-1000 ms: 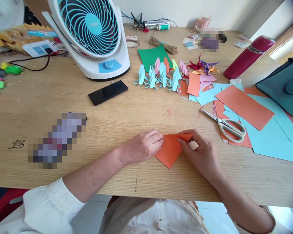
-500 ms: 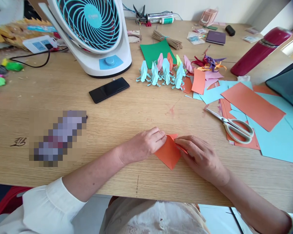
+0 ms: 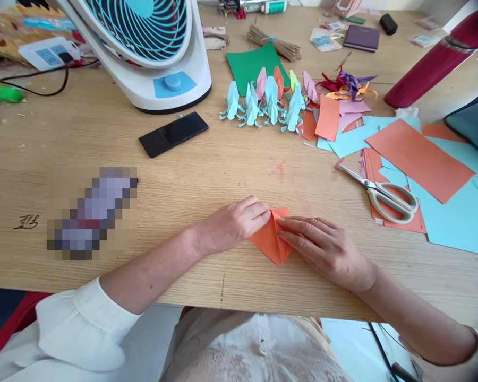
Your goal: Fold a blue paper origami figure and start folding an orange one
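A partly folded sheet of orange origami paper (image 3: pixel 269 241) lies on the table in front of me, one point towards me. My left hand (image 3: pixel 245 220) has its fingers closed at the paper's upper left edge; its thumb is mostly hidden. From the right, my right hand (image 3: pixel 324 246) lies over the paper with its fingers stretched out, their tips pressing a folded flap near the middle crease. The right thumb is out of sight beneath the hand.
Scissors (image 3: pixel 382 193) lie right, beside orange and light blue paper sheets (image 3: pixel 458 223). Behind stand several folded paper figures (image 3: pixel 271 101) by a green sheet (image 3: pixel 247 66). A black phone (image 3: pixel 174 133), a fan (image 3: pixel 171 87) and a blurred-out object (image 3: pixel 97 212) are left; a red flask (image 3: pixel 430 69) stands back right.
My right hand has moved slightly left, bringing the paper's right flap down towards the middle, and its fingers have flattened onto it. The left hand keeps its place on the paper. The view has tilted down.
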Available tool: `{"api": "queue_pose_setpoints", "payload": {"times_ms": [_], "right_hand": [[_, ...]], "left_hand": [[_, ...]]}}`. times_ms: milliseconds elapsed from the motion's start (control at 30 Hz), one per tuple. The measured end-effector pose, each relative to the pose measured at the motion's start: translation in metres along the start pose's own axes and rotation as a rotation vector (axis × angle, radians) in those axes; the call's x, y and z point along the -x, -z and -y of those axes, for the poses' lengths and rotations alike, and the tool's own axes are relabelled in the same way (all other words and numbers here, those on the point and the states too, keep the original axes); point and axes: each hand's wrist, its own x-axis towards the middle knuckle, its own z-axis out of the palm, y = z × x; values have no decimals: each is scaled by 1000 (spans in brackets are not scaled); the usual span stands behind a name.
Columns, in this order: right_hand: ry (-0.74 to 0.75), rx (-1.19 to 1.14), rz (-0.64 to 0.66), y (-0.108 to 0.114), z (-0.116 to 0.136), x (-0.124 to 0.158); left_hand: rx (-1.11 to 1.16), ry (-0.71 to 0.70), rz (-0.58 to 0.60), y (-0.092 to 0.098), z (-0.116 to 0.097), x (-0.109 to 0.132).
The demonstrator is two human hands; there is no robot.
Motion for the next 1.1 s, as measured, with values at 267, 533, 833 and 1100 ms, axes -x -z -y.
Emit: {"api": "queue_pose_setpoints", "payload": {"times_ms": [267,533,833,1100], "right_hand": [[77,-26,46,7,-8,3],[115,-23,89,12,-10,2],[124,-78,96,12,-13,3],[111,-115,129,12,-15,4]], "left_hand": [[3,-1,-26,-1,1,-1],[20,-29,-63,-1,1,-2],[27,-57,-102,-1,1,-2],[-12,-53,-126,0,0,-2]]}}
